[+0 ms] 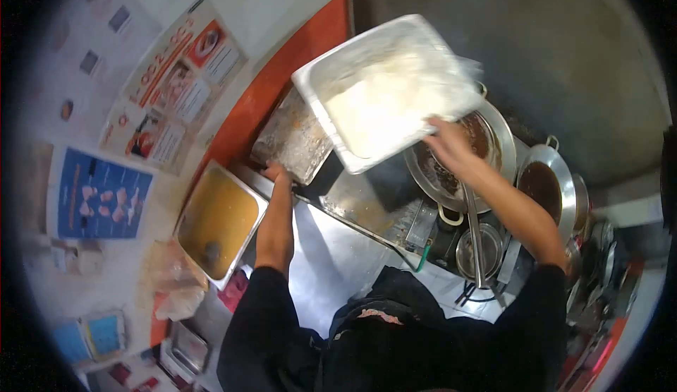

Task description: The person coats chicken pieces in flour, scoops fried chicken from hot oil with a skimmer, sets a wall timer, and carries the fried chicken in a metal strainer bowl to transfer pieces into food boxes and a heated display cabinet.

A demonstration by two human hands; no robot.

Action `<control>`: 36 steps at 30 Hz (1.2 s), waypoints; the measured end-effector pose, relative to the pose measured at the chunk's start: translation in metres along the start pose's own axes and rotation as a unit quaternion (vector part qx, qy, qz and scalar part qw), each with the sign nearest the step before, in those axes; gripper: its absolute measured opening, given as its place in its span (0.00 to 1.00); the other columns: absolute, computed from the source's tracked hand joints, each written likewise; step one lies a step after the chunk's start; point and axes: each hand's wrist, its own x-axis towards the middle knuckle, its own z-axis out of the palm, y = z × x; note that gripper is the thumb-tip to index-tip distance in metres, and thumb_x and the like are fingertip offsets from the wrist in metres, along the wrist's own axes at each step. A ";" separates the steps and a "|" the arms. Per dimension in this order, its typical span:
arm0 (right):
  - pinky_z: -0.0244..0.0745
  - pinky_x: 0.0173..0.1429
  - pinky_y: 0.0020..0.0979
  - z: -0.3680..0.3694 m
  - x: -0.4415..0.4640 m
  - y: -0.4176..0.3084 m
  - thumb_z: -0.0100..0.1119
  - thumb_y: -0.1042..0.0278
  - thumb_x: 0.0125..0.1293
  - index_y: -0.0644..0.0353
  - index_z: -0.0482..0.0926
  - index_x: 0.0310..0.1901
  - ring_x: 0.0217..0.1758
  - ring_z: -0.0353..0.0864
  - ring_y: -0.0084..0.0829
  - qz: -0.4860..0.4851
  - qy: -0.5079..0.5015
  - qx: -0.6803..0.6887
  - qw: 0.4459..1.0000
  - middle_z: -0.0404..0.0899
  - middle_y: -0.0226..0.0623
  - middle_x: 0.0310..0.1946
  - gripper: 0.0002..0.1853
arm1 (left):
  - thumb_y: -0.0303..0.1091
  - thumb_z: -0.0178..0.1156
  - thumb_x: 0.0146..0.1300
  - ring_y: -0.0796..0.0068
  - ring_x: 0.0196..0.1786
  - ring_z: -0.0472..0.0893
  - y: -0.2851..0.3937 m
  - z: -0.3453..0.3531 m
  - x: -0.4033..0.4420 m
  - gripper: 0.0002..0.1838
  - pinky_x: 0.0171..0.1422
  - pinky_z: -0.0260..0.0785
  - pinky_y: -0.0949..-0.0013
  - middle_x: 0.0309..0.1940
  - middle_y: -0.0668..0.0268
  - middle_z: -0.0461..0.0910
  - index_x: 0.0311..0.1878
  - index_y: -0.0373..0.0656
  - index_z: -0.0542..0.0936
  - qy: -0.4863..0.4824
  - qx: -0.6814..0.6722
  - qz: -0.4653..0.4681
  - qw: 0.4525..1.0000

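Note:
My right hand grips the near right rim of a deep metal pan. The pan is raised and tilted toward me, slightly blurred. White powder that looks like flour covers much of its bottom. My left hand is closed at the near left edge of a flat metal tray dusted with white residue; its fingertips are partly hidden. Part of that tray lies behind the raised pan. Just left of my left hand stands a metal pan of yellow-orange liquid.
Right of the raised pan sits a large wok of dark oil, with a second wok beyond it. A long metal handle crosses a round strainer. Posters hang on the left wall. A green hose runs below the stove.

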 end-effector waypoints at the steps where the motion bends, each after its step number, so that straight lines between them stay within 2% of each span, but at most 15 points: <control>1: 0.72 0.52 0.31 0.012 0.028 0.025 0.52 0.73 0.62 0.69 0.71 0.47 0.49 0.72 0.32 0.013 0.017 0.022 1.000 0.71 0.41 0.46 0.13 | 0.41 0.50 0.62 0.50 0.52 0.74 0.011 -0.017 -0.004 0.26 0.56 0.66 0.58 0.50 0.43 0.73 0.52 0.24 0.66 -0.059 -0.115 0.034 0.991; 4: 0.79 0.47 0.36 0.058 0.099 0.110 0.60 0.72 0.53 0.72 0.72 0.45 0.48 0.75 0.36 -0.001 0.023 0.008 1.000 0.74 0.46 0.44 0.19 | 0.45 0.48 0.64 0.53 0.58 0.70 0.016 -0.079 -0.004 0.31 0.62 0.62 0.59 0.61 0.44 0.61 0.61 0.30 0.59 -0.426 -0.463 0.048 0.776; 5: 0.82 0.42 0.35 0.080 0.094 0.115 0.61 0.73 0.50 0.73 0.72 0.46 0.46 0.78 0.38 0.004 0.030 0.004 1.000 0.74 0.48 0.46 0.21 | 0.47 0.46 0.66 0.51 0.61 0.66 0.047 -0.158 -0.059 0.32 0.65 0.60 0.59 0.67 0.48 0.51 0.67 0.39 0.53 -0.351 -0.398 -0.044 0.847; 7: 0.84 0.35 0.34 0.106 0.167 0.191 0.60 0.75 0.49 0.75 0.72 0.46 0.42 0.81 0.41 0.006 0.052 -0.057 0.997 0.76 0.51 0.43 0.21 | 0.49 0.42 0.69 0.47 0.66 0.60 0.047 -0.262 -0.118 0.31 0.69 0.55 0.55 0.69 0.52 0.47 0.69 0.44 0.50 -0.420 -0.501 -0.010 0.757; 13: 0.83 0.36 0.36 0.172 0.144 0.188 0.64 0.72 0.50 0.70 0.61 0.55 0.47 0.79 0.37 0.078 -0.006 0.004 0.997 0.74 0.51 0.46 0.31 | 0.50 0.47 0.66 0.48 0.60 0.68 -0.057 -0.452 -0.202 0.31 0.61 0.63 0.50 0.63 0.59 0.65 0.67 0.46 0.55 -0.378 -0.324 -0.013 0.867; 16: 0.80 0.35 0.36 0.212 0.254 0.301 0.65 0.69 0.51 0.68 0.61 0.56 0.45 0.78 0.35 -0.094 0.097 -0.084 0.987 0.74 0.50 0.46 0.32 | 0.50 0.48 0.65 0.48 0.58 0.70 -0.116 -0.502 -0.188 0.29 0.59 0.64 0.51 0.61 0.59 0.67 0.64 0.44 0.59 -0.341 -0.269 -0.047 0.899; 18: 0.77 0.33 0.33 0.203 0.176 0.298 0.62 0.70 0.54 0.66 0.60 0.57 0.37 0.80 0.33 -0.191 0.172 -0.207 0.944 0.76 0.47 0.42 0.30 | 0.48 0.50 0.64 0.52 0.55 0.73 -0.129 -0.527 -0.187 0.25 0.58 0.67 0.54 0.55 0.56 0.73 0.53 0.35 0.70 -0.272 -0.253 -0.095 0.924; 21: 0.70 0.24 0.26 0.127 -0.009 0.271 0.57 0.68 0.59 0.61 0.76 0.37 0.19 0.76 0.25 -0.187 -0.257 0.106 0.942 0.79 0.36 0.23 0.08 | 0.47 0.49 0.66 0.57 0.45 0.78 -0.175 -0.539 -0.148 0.22 0.54 0.69 0.56 0.39 0.54 0.79 0.36 0.32 0.76 -0.325 -0.260 -0.087 0.905; 22: 0.67 0.20 0.26 0.112 -0.072 0.277 0.55 0.61 0.62 0.60 0.75 0.24 0.17 0.74 0.23 -0.135 -0.127 -0.026 0.982 0.78 0.32 0.18 0.13 | 0.46 0.48 0.67 0.59 0.39 0.78 -0.182 -0.538 -0.136 0.22 0.51 0.70 0.57 0.31 0.55 0.77 0.29 0.34 0.74 -0.336 -0.226 -0.020 0.914; 24: 0.67 0.19 0.34 0.057 -0.169 0.308 0.49 0.45 0.64 0.58 0.77 0.21 0.12 0.72 0.27 -0.032 -0.172 -0.331 0.927 0.75 0.35 0.12 0.25 | 0.46 0.46 0.68 0.61 0.33 0.78 -0.174 -0.535 -0.128 0.24 0.48 0.71 0.57 0.23 0.57 0.76 0.22 0.36 0.72 -0.368 -0.188 0.056 0.909; 25: 0.69 0.20 0.36 0.017 -0.207 0.355 0.47 0.45 0.65 0.58 0.80 0.27 0.14 0.74 0.32 -0.218 -0.161 -0.435 0.858 0.72 0.37 0.11 0.23 | 0.46 0.44 0.69 0.63 0.29 0.77 -0.160 -0.526 -0.139 0.24 0.45 0.71 0.58 0.21 0.59 0.73 0.21 0.38 0.69 -0.416 -0.228 0.108 0.874; 28: 0.70 0.29 0.39 -0.128 -0.328 0.436 0.50 0.55 0.64 0.51 0.75 0.51 0.18 0.72 0.38 -0.292 -0.199 -0.408 0.842 0.72 0.41 0.19 0.17 | 0.47 0.41 0.71 0.66 0.27 0.76 -0.133 -0.523 -0.190 0.24 0.40 0.72 0.62 0.21 0.61 0.72 0.24 0.38 0.67 -0.512 -0.242 0.287 0.773; 29: 0.71 0.31 0.35 -0.195 -0.344 0.498 0.56 0.61 0.59 0.53 0.76 0.51 0.24 0.73 0.36 -0.347 -0.164 -0.462 0.800 0.73 0.40 0.22 0.18 | 0.46 0.41 0.71 0.68 0.28 0.77 -0.137 -0.524 -0.199 0.22 0.39 0.72 0.66 0.24 0.61 0.73 0.29 0.37 0.69 -0.518 -0.192 0.347 0.758; 32: 0.69 0.38 0.47 -0.431 -0.409 0.641 0.51 0.59 0.62 0.61 0.77 0.32 0.29 0.75 0.45 -0.058 0.036 -0.748 0.660 0.75 0.50 0.22 0.13 | 0.28 0.44 0.64 0.71 0.28 0.76 -0.152 -0.538 -0.236 0.09 0.35 0.70 0.73 0.27 0.58 0.76 0.29 0.38 0.71 -0.556 -0.157 0.422 0.699; 36: 0.73 0.34 0.42 -0.528 -0.596 0.535 0.52 0.58 0.59 0.62 0.78 0.26 0.25 0.78 0.41 0.305 0.381 -0.368 0.791 0.78 0.44 0.22 0.15 | 0.24 0.48 0.60 0.73 0.24 0.74 -0.205 -0.548 -0.284 0.07 0.29 0.67 0.75 0.26 0.58 0.77 0.27 0.38 0.72 -0.678 -0.142 0.315 0.648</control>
